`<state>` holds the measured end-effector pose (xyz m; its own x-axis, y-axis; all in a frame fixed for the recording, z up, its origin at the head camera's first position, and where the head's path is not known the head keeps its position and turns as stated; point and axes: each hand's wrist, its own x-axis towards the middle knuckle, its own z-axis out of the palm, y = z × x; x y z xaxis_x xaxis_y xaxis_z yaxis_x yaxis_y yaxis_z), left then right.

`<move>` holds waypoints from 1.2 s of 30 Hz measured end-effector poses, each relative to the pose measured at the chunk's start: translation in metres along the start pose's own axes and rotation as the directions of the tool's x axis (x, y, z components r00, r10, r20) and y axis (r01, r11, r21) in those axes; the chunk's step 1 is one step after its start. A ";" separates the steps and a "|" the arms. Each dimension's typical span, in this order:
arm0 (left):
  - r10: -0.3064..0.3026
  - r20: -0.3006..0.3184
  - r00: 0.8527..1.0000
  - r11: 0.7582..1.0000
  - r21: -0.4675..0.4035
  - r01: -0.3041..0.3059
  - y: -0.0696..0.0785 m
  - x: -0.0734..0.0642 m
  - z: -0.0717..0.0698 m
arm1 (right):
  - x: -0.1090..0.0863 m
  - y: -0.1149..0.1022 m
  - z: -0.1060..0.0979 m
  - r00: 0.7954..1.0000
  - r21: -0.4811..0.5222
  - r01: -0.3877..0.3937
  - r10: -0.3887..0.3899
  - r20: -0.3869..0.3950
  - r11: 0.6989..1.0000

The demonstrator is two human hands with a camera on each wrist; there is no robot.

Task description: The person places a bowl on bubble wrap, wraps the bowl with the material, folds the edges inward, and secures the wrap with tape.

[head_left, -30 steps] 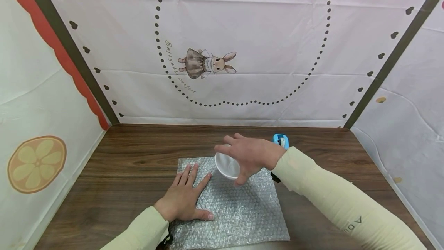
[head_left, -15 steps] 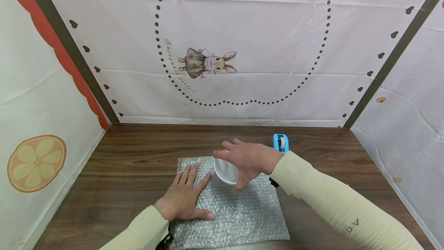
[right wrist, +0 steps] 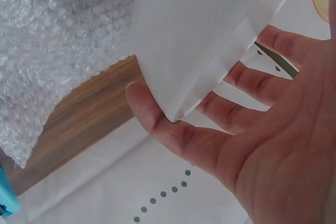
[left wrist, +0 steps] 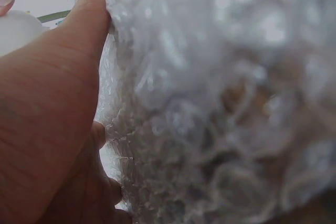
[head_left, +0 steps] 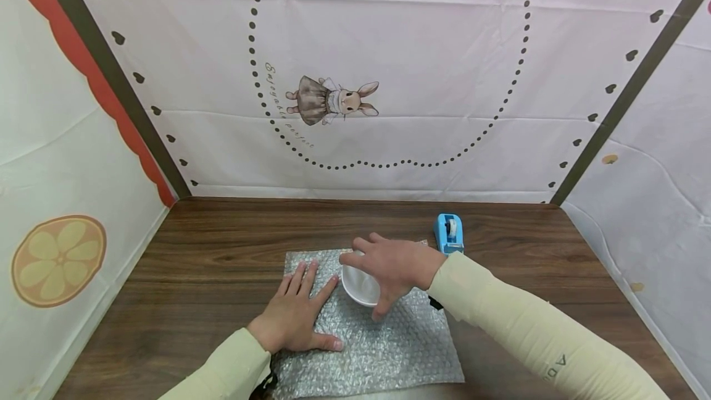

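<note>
A white bowl [head_left: 358,286] is over the upper middle of a sheet of bubble wrap [head_left: 389,350]. My right hand [head_left: 397,264] grips it from above, fingers and thumb spread across to its rim. In the right wrist view the bowl's smooth outer side [right wrist: 199,30] shows, with the fingers along its rim. My left hand [head_left: 297,320] lies flat on the left part of the bubble wrap, fingers spread. The left wrist view is mostly blurred bubble wrap [left wrist: 210,103] beside the thumb.
A blue tape dispenser [head_left: 449,233] stands on the wooden table [head_left: 233,233] just beyond the sheet's upper right corner. Printed fabric walls [head_left: 422,66] enclose the table at the back and both sides.
My right hand has brought the bowl slightly towards me and to the left, so more of the tape dispenser shows. The left hand has stayed in place on the bubble wrap.
</note>
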<state>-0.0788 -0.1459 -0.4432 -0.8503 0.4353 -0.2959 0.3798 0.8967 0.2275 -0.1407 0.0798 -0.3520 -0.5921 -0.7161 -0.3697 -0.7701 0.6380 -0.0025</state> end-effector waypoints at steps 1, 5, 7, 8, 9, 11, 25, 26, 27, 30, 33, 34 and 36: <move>-0.001 0.001 1.000 1.000 0.001 0.001 0.000 0.000 0.000 | 0.000 0.000 0.001 1.000 0.001 -0.002 0.002 0.001 1.000; -0.003 0.003 1.000 1.000 0.002 0.003 0.001 0.000 -0.001 | 0.000 -0.001 0.004 1.000 0.010 -0.011 0.011 0.014 1.000; -0.004 0.003 1.000 1.000 0.003 0.004 0.001 0.000 -0.001 | 0.000 -0.002 0.005 1.000 0.011 -0.016 0.016 0.024 1.000; -0.003 0.002 1.000 1.000 0.002 0.003 0.001 0.000 -0.001 | 0.001 -0.002 0.006 0.999 0.010 -0.018 0.018 0.029 1.000; -0.004 0.001 1.000 1.000 0.001 0.004 0.001 0.000 -0.001 | 0.001 -0.002 0.007 0.999 0.006 -0.019 0.019 0.033 1.000; -0.006 0.003 1.000 1.000 -0.001 0.006 0.001 0.000 -0.001 | 0.001 -0.003 0.009 0.999 -0.001 -0.019 0.019 0.037 1.000; -0.013 0.001 1.000 1.000 -0.002 0.013 0.000 0.001 0.004 | 0.004 -0.005 0.019 0.999 0.006 0.003 -0.003 0.033 1.000; -0.014 0.001 1.000 1.000 -0.002 0.014 0.000 0.001 0.004 | 0.004 -0.005 0.019 0.999 0.008 0.002 -0.002 0.033 1.000; -0.014 0.002 1.000 1.000 -0.001 0.014 0.000 0.001 0.004 | 0.004 -0.006 0.020 0.999 0.009 0.002 -0.002 0.033 1.000; -0.014 0.003 1.000 1.000 0.001 0.014 0.000 0.001 0.004 | 0.004 -0.006 0.021 1.000 0.009 0.006 -0.007 0.028 1.000; -0.015 0.006 1.000 1.000 0.003 0.015 0.000 0.001 0.004 | 0.004 -0.006 0.023 1.000 0.002 0.014 -0.014 0.017 1.000; -0.015 0.008 1.000 1.000 0.004 0.015 0.000 0.001 0.004 | 0.004 -0.007 0.024 1.000 -0.001 0.017 -0.017 0.013 1.000; -0.017 0.011 1.000 1.000 0.004 0.017 0.000 0.001 0.004 | 0.003 -0.007 0.026 1.000 -0.009 0.021 -0.021 0.006 1.000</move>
<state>-0.0786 -0.1453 -0.4478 -0.8527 0.4209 -0.3094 0.3668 0.9041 0.2191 -0.1312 0.0802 -0.3770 -0.5743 -0.7276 -0.3752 -0.7844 0.6203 -0.0022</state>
